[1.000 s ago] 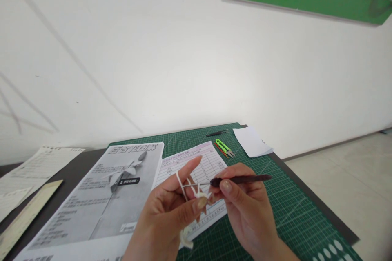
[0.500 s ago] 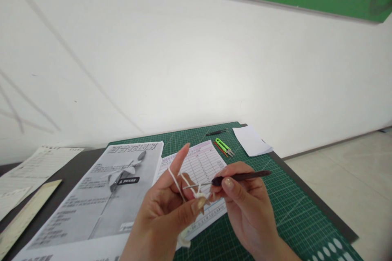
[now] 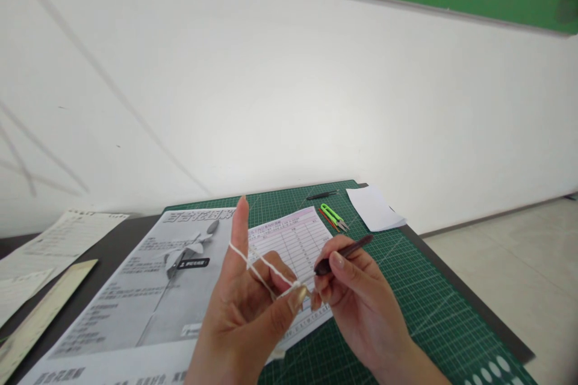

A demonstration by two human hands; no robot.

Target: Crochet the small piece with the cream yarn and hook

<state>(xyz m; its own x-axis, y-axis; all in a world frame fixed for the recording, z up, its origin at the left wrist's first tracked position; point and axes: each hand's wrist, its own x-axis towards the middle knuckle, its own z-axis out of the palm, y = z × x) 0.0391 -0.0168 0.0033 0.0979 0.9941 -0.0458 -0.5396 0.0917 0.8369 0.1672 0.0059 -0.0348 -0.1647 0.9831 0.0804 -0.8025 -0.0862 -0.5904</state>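
Observation:
My left hand (image 3: 253,319) holds its index finger straight up with white yarn (image 3: 276,269) looped round it. Its thumb and other fingers pinch a small piece of crochet work (image 3: 295,284), mostly hidden behind the thumb. Just to the right, my right hand (image 3: 361,298) is closed around the dark handle of a crochet hook (image 3: 350,249). The handle tilts up to the right. The hook's tip is near the pinched work, too hidden to make out clearly.
Under the hands lie a ruled chart sheet (image 3: 289,231) and a green cutting mat (image 3: 419,295). Green thread snips (image 3: 332,215), black tweezers (image 3: 322,195) and white paper (image 3: 372,207) lie beyond. A printed flower sheet (image 3: 135,301) and a ruler (image 3: 49,319) are at left.
The crochet hook has swung from nearly level to a steeper tilt, its shaft no longer spanning the yarn. My left index finger has straightened upward, drawing the yarn tauter.

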